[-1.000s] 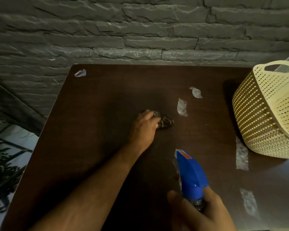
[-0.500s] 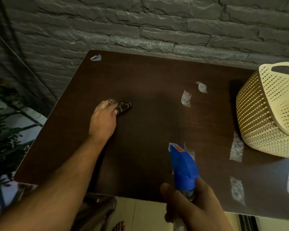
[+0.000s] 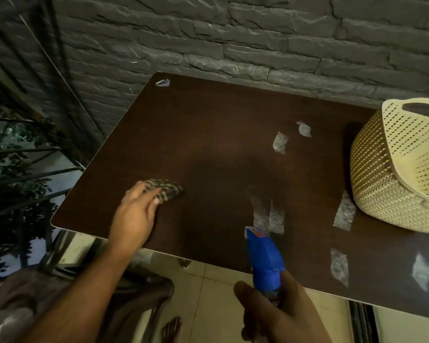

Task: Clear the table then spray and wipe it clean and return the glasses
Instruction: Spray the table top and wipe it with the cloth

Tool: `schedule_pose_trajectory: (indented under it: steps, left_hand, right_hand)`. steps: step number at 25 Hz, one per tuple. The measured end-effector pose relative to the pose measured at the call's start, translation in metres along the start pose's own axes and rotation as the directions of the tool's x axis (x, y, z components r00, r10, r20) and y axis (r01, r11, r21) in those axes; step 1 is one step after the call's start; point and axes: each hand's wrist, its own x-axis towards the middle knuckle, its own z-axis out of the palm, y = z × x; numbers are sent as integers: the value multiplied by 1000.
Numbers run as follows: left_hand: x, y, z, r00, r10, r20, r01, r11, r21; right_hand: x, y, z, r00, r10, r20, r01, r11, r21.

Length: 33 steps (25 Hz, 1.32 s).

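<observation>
A dark brown table [image 3: 213, 134] stands against a grey stone wall. My left hand [image 3: 134, 216] presses a checked cloth [image 3: 167, 189] flat onto the table near its front left part; the fingers lie on top of the cloth. My right hand [image 3: 280, 315], low in the view in front of the table's near edge, grips a spray bottle with a blue trigger head [image 3: 264, 258] that points toward the table. No glasses are in view.
A cream perforated basket [image 3: 391, 174] sits on the table's right side. Several pale scraps or patches [image 3: 279, 142] lie scattered over the tabletop, one at the far left corner [image 3: 163, 82]. Tiled floor and a bare foot [image 3: 171, 328] show below the near edge.
My left hand has slid the cloth from the table's middle toward the left and nearer the front edge. The spray bottle stays held in my right hand. The view has shifted back from the table.
</observation>
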Motion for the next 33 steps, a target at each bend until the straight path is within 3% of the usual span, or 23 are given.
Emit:
schedule_pose_trajectory:
  steps: [3, 6, 11, 14, 17, 21, 23, 24, 26, 28, 31, 33]
  left_hand:
    - [30, -28, -7, 987, -150, -63, 153, 987, 44]
    - [37, -31, -6, 981, -172, -87, 176, 983, 42]
    - [12, -18, -4, 975, -189, -118, 190, 982, -8]
    - [-14, 9, 7, 990, -85, -114, 85, 996, -9]
    - [-43, 39, 20, 998, 18, -55, -19, 1000, -18]
    - [-49, 51, 21, 998, -29, -48, 28, 999, -31]
    - [-60, 69, 26, 997, 76, -17, -76, 997, 2]
    - [-70, 81, 29, 978, 203, 52, -205, 978, 28]
    - [-87, 91, 34, 863, 420, 281, -430, 903, -29]
    - [-77, 78, 26, 741, 471, 478, -471, 873, -131]
    - [-46, 67, 10, 551, 605, 575, -610, 762, -217]
    - [-26, 77, 4, 511, 641, 572, -643, 727, -240]
  right_hand:
    - [2, 18, 10, 999, 17, 44, -8, 982, -187]
    - [-1, 28, 33, 998, -17, 62, 39, 931, -364]
    - [-10, 37, 29, 999, 20, -41, -29, 969, -244]
    - [-16, 40, 6, 989, 93, -116, -112, 978, -174]
    - [-19, 36, -1, 989, 103, -102, -120, 976, -183]
    - [-20, 29, -1, 994, 57, -95, -68, 991, -116]
    - [-18, 26, -4, 995, 50, -83, -57, 994, -88]
    - [-16, 24, -6, 995, 47, -87, -54, 995, -78]
    - [-13, 19, -9, 995, 43, -92, -49, 997, -58]
    - [-11, 15, -12, 995, 43, -90, -47, 998, -52]
    - [-7, 13, -18, 992, 38, -117, -45, 997, -55]
    - [-3, 13, -22, 990, 40, -133, -48, 997, -56]
